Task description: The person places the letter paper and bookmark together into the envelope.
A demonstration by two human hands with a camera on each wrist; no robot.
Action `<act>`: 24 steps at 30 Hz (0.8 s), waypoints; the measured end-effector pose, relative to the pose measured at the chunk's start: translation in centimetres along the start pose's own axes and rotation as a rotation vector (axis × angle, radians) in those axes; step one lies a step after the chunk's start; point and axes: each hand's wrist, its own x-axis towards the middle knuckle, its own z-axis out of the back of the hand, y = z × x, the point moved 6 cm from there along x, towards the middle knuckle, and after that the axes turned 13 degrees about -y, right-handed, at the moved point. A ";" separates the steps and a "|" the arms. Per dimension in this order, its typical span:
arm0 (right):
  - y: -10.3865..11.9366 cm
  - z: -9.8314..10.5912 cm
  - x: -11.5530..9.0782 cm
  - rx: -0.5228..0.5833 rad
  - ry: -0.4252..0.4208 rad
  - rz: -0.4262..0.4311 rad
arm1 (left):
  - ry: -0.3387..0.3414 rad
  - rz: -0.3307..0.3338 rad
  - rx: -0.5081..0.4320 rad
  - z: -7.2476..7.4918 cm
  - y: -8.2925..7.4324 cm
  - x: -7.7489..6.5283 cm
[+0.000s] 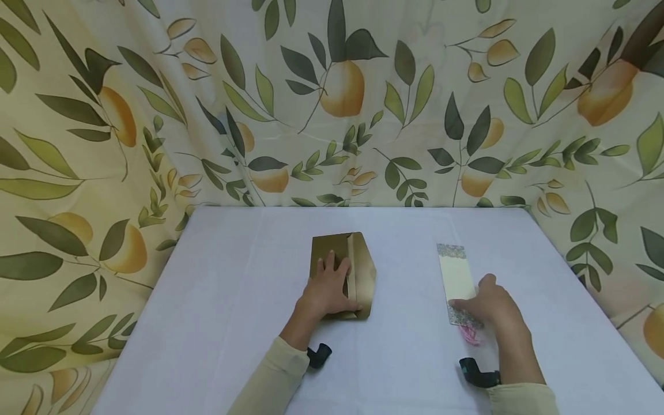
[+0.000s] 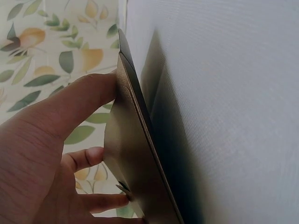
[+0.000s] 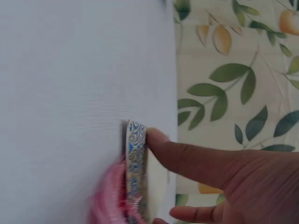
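Note:
A gold envelope (image 1: 365,276) lies on the table left of centre, its pointed flap toward the right. Over it, my left hand (image 1: 328,289) rests with spread fingers, the thumb near the lower edge by the flap. The left wrist view has the thumb and fingertips against the face of the envelope (image 2: 128,135). Farther right is a cream bookmark (image 1: 456,278) with patterned ends and a pink tassel (image 1: 470,335). My right hand (image 1: 495,305) grips its lower part, thumb at the left edge. In the right wrist view the thumb touches the patterned end of the bookmark (image 3: 136,154); the tassel is blurred.
A white cloth covers the table (image 1: 233,276). Behind and beside it hangs a curtain (image 1: 311,144) printed with fruit and leaves. Black wrist devices show below the left sleeve (image 1: 280,369) and above the right sleeve (image 1: 524,397).

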 end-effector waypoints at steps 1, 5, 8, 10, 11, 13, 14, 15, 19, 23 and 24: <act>0.0 -0.2 -0.1 0.011 -0.025 -0.001 | -0.001 -0.001 -0.001 0.0 0.0 0.0; 0.0 -0.6 -0.3 0.071 -0.088 0.010 | -0.004 -0.004 0.008 0.0 -0.1 0.0; -0.1 -0.8 -0.2 0.114 -0.093 0.027 | -0.004 -0.007 0.013 -0.1 -0.1 0.0; 0.0 -0.8 -0.2 0.123 -0.083 0.061 | -0.002 -0.007 0.014 -0.2 -0.1 0.0; 0.1 -0.8 -0.1 0.130 -0.080 0.083 | -0.001 -0.007 0.015 -0.2 -0.1 0.0; 0.4 -0.6 -0.3 0.151 -0.079 0.132 | -0.002 -0.007 0.017 -0.3 -0.1 0.0; 0.6 -0.5 -0.4 0.170 -0.087 0.158 | -0.004 -0.009 0.019 -0.3 0.0 0.0; 0.8 -0.2 -0.6 0.190 -0.096 0.178 | -0.005 -0.010 0.023 -0.4 0.0 0.1; 1.4 0.4 -1.1 0.297 -0.095 0.209 | -0.008 -0.013 0.036 -0.3 0.0 0.0; 1.8 0.7 -1.3 0.411 -0.045 0.238 | -0.003 -0.013 0.042 -0.3 -0.1 0.0; 2.0 0.8 -1.3 0.445 -0.036 0.250 | -0.002 -0.013 0.041 -0.4 -0.1 0.0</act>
